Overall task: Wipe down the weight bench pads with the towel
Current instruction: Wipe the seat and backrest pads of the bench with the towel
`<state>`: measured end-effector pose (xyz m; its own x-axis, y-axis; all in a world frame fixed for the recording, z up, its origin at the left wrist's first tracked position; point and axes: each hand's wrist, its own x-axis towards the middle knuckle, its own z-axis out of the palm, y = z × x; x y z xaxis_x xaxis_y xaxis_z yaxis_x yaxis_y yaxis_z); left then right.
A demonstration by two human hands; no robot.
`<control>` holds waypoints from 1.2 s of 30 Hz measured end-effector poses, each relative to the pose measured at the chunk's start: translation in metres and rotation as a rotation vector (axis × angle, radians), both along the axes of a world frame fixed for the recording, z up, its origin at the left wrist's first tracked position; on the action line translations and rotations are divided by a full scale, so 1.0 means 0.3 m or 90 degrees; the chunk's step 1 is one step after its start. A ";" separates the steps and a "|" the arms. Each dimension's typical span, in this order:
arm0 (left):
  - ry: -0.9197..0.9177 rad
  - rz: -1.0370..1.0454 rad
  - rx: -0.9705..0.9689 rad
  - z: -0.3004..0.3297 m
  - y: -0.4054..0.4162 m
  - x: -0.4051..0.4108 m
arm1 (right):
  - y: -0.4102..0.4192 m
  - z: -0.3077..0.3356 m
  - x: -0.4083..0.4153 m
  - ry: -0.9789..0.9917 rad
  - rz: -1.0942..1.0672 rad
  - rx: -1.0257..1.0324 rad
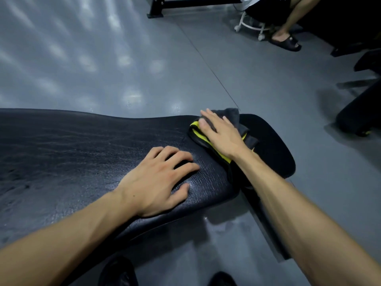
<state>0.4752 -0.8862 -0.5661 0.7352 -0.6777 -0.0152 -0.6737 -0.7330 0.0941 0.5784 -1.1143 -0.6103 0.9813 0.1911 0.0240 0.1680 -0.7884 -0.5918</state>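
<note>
I'm pressing my right hand (pixel 220 134), fingers flat, on the towel (pixel 208 139) at the long pad (pixel 82 145)'s end; left hand (pixel 158 178), spread, bracing nearby. Risk: towel bunching, slipping into the pad gap.

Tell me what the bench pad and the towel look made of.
Bench pad: black vinyl or faux leather, judging by its grained, creased surface and dull sheen. Towel: soft grey cloth, likely microfibre, with yellow trim; it bunches in limp folds under the right hand.
</note>
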 end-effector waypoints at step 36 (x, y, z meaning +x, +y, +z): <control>0.031 0.038 0.060 0.191 0.271 -0.047 | 0.048 0.016 -0.185 0.062 -0.045 -0.146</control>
<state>0.4610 -0.8050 -0.5087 0.7714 -0.6262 -0.1137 -0.6245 -0.7791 0.0545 0.5230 -1.0998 -0.6055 0.9880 0.1108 -0.1073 0.0581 -0.9119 -0.4064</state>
